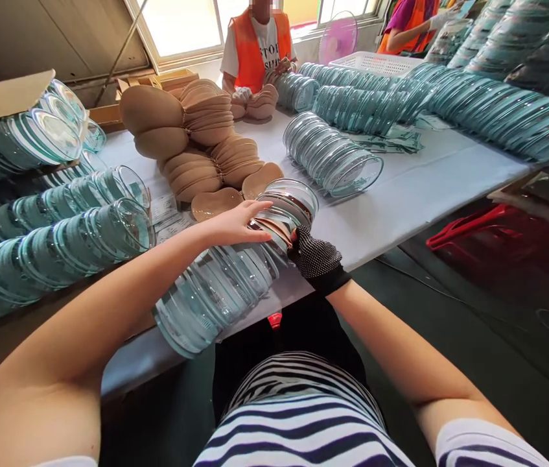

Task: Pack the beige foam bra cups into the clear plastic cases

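A clear round plastic case (303, 190) with tan material showing inside sits near the front edge of the white-covered bench (420, 188), directly before the wearer. The bare left hand (253, 224) lies against its left side, thumb and fingers spread well apart. The right hand (315, 253), in a black glove with white dots, is closed with the thumb pinching the case's near edge; whether the tan layer is caught too, I cannot tell.

Just beyond the left hand, a pair of tan cups (218, 202) lies spread, glossy inside up, against a large pile of nested tan cups (196, 146). Below the left forearm a row of nested clear cases (216, 292) lies on its side at the bench edge. A shorter row (330, 155) lies beyond the right hand, with longer rows (507, 110) farther right. More stacks (60, 240) fill the left side, near printed paper slips (164, 209).

Across the bench, a person in an orange vest (249, 52) has a white-gloved hand (242, 94) at other tan cups (261, 104), left of a pink fan (339, 39).
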{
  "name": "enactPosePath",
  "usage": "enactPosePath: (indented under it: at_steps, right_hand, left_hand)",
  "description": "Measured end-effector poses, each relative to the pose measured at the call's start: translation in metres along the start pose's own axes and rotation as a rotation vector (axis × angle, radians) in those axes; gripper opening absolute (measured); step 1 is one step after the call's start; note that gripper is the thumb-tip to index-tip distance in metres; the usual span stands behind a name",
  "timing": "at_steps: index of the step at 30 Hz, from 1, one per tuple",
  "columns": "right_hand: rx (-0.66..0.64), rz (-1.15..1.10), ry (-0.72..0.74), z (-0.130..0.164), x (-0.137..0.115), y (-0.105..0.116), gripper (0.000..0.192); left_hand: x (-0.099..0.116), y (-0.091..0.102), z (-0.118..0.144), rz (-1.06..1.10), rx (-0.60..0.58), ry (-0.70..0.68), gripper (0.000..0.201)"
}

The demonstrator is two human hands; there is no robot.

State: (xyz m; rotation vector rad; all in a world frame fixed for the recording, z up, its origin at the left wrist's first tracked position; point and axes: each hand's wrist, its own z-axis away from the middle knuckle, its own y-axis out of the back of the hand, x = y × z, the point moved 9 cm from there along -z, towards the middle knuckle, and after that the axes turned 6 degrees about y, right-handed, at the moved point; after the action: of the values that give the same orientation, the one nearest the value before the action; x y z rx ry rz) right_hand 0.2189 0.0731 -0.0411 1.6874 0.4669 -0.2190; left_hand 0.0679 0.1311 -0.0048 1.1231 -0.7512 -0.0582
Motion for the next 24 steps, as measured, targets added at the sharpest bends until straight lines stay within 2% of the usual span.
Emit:
enactPosePath:
  at_steps: [4,6,8,10,13,15,17,19,21,22,24]
  right_hand:
    - [-0.014,-0.444,0.128,0.006,0.009,-0.014,0.022]
    - [0.004,-0.498,0.180,0.011,0.015,-0.016,0.019]
    - [0.037,-0.389,0.180,0.015,0.016,-0.016,0.017]
    - [0.021,-0.206,0.175,0.015,0.006,-0.018,0.021]
    - [-0.108,0.101,0.193,0.008,-0.020,-0.026,0.032]
    - [-0.233,0.219,0.211,0.002,-0.029,-0.031,0.035]
    - [-0.353,0.231,0.242,0.000,-0.028,-0.032,0.031]
    - [-0.432,0.179,0.269,0.002,-0.019,-0.029,0.024]
    - [-0.382,0.056,0.273,0.002,-0.010,-0.015,0.021]
    - [-0.299,-0.025,0.262,0.001,-0.006,-0.004,0.021]
    - [-0.058,-0.182,0.229,-0.002,0.001,0.021,0.025]
  left_hand:
    - [-0.004,0.003,0.000,-0.004,0.026,-0.013,0.089]
    - [-0.005,0.001,0.000,0.007,0.013,-0.024,0.088]
    - [-0.005,-0.001,0.001,0.023,-0.003,-0.033,0.088]
    - [-0.004,-0.002,0.002,0.034,-0.018,-0.052,0.086]
    - [0.000,-0.005,0.002,0.025,-0.034,-0.085,0.085]
    - [0.001,-0.006,0.003,0.020,-0.024,-0.086,0.084]
    - [0.005,0.001,0.006,0.020,0.074,-0.117,0.079]
    - [0.015,0.010,0.014,-0.004,0.215,-0.217,0.062]
    - [0.027,0.012,0.021,-0.048,0.258,-0.344,0.037]
    - [0.032,0.009,0.023,-0.069,0.235,-0.388,0.028]
    - [0.039,0.003,0.022,-0.091,0.155,-0.433,0.022]
